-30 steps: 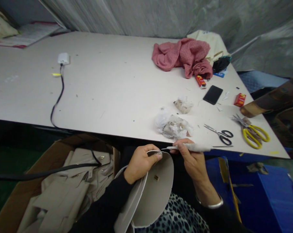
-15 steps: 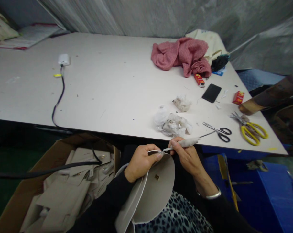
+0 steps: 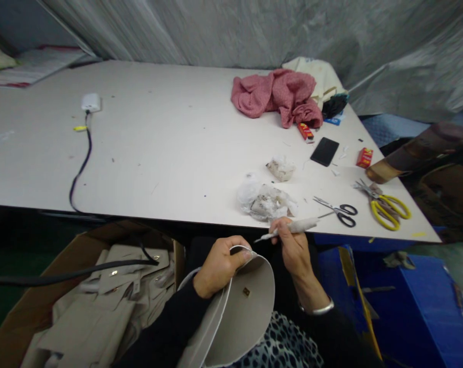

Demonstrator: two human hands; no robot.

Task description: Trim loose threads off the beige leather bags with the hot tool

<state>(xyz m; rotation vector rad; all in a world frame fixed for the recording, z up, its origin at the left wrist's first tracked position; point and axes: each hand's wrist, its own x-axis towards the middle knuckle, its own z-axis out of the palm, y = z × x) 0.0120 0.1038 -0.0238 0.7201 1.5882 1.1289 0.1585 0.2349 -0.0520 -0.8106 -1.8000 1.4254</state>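
Note:
A beige bag piece (image 3: 250,312), curved and with a small brass-coloured fitting on its inner face, rests over my lap. My left hand (image 3: 220,266) pinches its upper edge between thumb and fingers, beside a small loop of the edging. In my right hand (image 3: 291,248) is a thin pointed tool (image 3: 302,225) with a white-wrapped handle. Its tip points left, just above the bag piece's top edge and apart from it. Black-handled scissors (image 3: 341,210) lie on the table near the tool's back end.
On the white table (image 3: 158,148) are crumpled plastic (image 3: 265,199), yellow-handled snips (image 3: 387,204), a black flat object (image 3: 324,152) and a pink cloth (image 3: 277,94). Below left stands a cardboard box (image 3: 74,245) with beige pieces; blue bins (image 3: 419,296) are at lower right.
The tool's tip has lifted off the bag piece's top edge, my right hand moving slightly away. My left hand keeps its grip. The whole view has shifted a little.

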